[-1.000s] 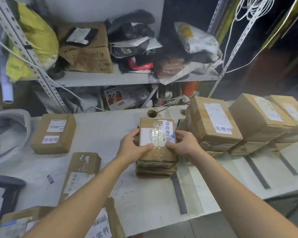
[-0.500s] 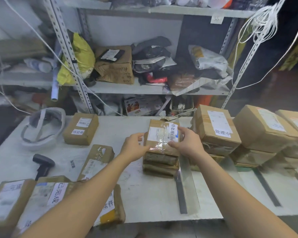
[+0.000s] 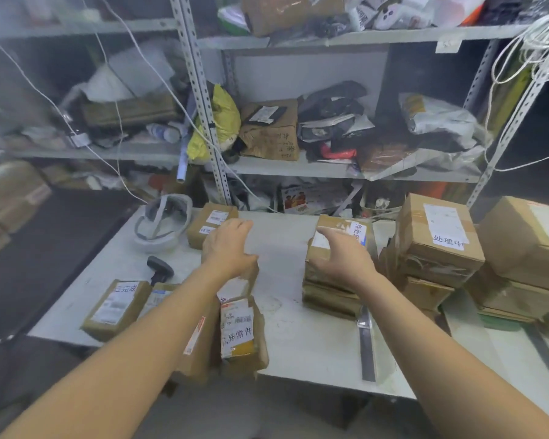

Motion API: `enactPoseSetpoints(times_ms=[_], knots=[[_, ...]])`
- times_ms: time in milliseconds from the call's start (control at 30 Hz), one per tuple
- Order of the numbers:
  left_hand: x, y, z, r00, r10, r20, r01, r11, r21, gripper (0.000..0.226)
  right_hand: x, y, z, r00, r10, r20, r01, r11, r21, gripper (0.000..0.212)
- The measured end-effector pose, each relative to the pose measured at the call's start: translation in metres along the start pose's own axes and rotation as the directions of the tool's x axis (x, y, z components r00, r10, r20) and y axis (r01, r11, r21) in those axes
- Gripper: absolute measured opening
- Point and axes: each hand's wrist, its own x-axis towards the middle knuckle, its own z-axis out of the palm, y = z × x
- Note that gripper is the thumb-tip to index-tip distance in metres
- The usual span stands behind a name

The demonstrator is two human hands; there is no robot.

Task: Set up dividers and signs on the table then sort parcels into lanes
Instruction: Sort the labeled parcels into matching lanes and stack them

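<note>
Risk: both hands empty, left hand [image 3: 230, 248] spread at 10 o'clock, right hand [image 3: 343, 259] loosely wide, could nudge the parcel stack [image 3: 330, 289] askew.

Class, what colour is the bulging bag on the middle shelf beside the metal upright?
Yellow: the bag shows best in the head view.

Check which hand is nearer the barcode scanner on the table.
Left. The left hand hovers just right of the barcode scanner; the right hand is farther right, at the parcel stack.
</note>
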Motion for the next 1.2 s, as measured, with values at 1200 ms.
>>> enactPoseSetpoints(times_ms=[1200], knots=[[0.183, -0.307, 0.158, 0.958, -0.041, 0.284, 0.197, 0.816, -0.543, 0.054, 0.247, -0.191, 0.246, 0.920, 0.268, 0.286, -0.241, 0.962, -0.125, 0.072]])
